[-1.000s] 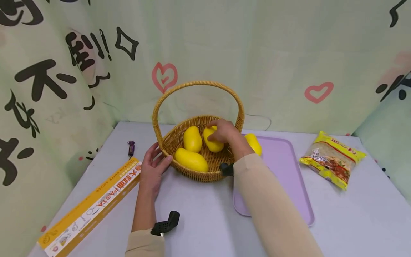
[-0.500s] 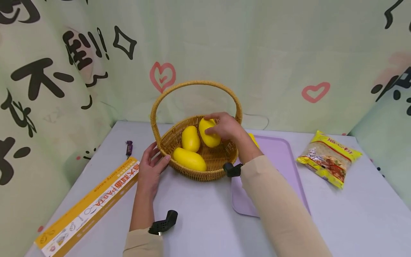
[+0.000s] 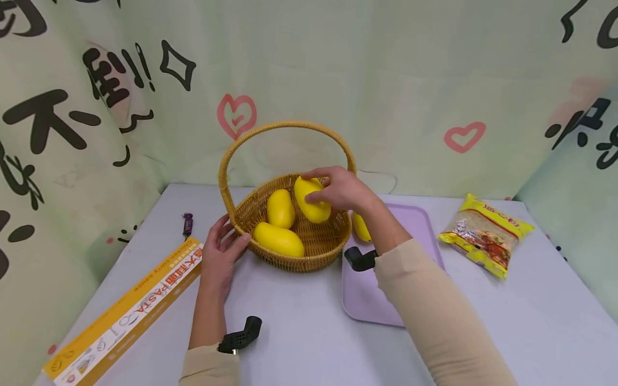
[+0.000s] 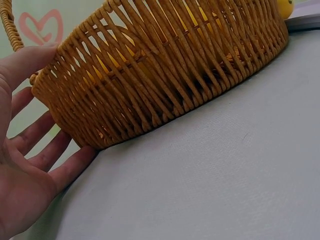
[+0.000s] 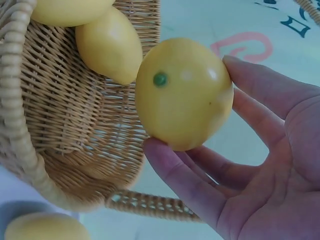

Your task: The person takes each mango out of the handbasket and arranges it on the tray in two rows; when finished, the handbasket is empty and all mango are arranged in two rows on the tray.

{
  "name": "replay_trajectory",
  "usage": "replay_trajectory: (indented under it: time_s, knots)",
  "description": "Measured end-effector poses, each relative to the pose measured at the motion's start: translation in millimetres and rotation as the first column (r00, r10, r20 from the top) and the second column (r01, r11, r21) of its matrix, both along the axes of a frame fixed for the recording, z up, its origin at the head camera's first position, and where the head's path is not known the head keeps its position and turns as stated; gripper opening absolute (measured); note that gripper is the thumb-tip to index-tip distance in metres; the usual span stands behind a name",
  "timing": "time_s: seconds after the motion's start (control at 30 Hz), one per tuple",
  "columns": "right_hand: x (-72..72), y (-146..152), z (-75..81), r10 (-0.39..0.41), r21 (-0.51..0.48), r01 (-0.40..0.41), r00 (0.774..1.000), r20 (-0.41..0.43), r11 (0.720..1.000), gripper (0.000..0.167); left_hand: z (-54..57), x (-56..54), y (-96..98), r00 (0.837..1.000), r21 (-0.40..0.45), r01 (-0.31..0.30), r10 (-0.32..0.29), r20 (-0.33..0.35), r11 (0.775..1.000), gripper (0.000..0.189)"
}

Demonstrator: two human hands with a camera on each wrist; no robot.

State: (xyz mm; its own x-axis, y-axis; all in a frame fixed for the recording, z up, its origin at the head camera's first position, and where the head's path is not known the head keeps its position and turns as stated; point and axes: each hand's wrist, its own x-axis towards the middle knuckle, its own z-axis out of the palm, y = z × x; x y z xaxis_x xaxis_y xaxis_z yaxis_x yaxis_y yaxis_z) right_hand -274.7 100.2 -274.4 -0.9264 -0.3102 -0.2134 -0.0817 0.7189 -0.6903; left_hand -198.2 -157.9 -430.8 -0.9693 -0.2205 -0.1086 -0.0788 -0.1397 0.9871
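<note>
In the head view my right hand (image 3: 341, 190) pinches a yellow mango (image 3: 310, 210) over the back right of the wicker basket (image 3: 294, 264). The right wrist view shows that held mango (image 5: 185, 100) end-on, a green stem spot on it, between thumb and fingers. Two more mangoes lie inside the basket, one upright at the back (image 3: 280, 209) and one lengthwise at the front (image 3: 279, 240). My left hand (image 3: 222, 257) holds the basket's left end, thumb on the rim (image 4: 47, 55) and fingers spread along the outer wall.
A lilac tray (image 3: 369, 300) lies right of the basket, with another mango (image 3: 361, 228) on its near-left part. Farther right is a yellow noodle bag (image 3: 485, 236). A long pasta box (image 3: 125, 316) and a purple wrapped candy (image 3: 187, 225) lie left. The tall basket handle (image 3: 289, 124) arches overhead.
My right hand has raised its mango slightly from the basket floor and turned it. The left hand stays on the basket. The whole view has shifted a little.
</note>
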Motion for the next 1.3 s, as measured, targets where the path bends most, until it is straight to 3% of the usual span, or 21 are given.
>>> replay_trajectory:
  time_s: [0.4,0.57,0.8,0.97,1.13,1.3]
  knots:
    - [21.6,22.3,14.9,0.114,0.041,-0.113,0.992,-0.046,0.993,0.052,1.7,0.9,-0.1,1.000,0.013,-0.015,0.015,-0.006,1.000,0.072]
    - [26.2,35.3,14.5,0.150,0.010,-0.150,0.987,-0.052,0.989,0.052,1.3,2.4,-2.1,0.999,0.009,-0.038,0.038,-0.006,0.999,0.071]
    - [33.4,58.4,10.7,0.173,-0.053,-0.174,0.985,-0.017,0.983,0.054,-0.8,1.2,0.4,1.000,0.029,-0.008,0.009,-0.017,1.000,0.071]
    - [40.6,69.0,15.0,0.198,-0.079,-0.197,0.980,-0.003,0.977,0.053,-1.9,1.8,-0.5,0.999,0.020,-0.037,0.037,-0.015,0.999,0.071]
    - [51.3,87.3,15.9,0.181,-0.050,-0.180,0.983,0.014,0.982,0.053,-1.4,1.0,2.4,1.000,0.049,-0.017,0.018,-0.018,0.999,0.071]
    - [56.7,107.2,15.4,0.126,-0.032,-0.125,0.992,0.021,0.992,0.056,0.4,1.0,3.5,1.000,0.018,-0.018,0.018,0.000,1.000,0.072]
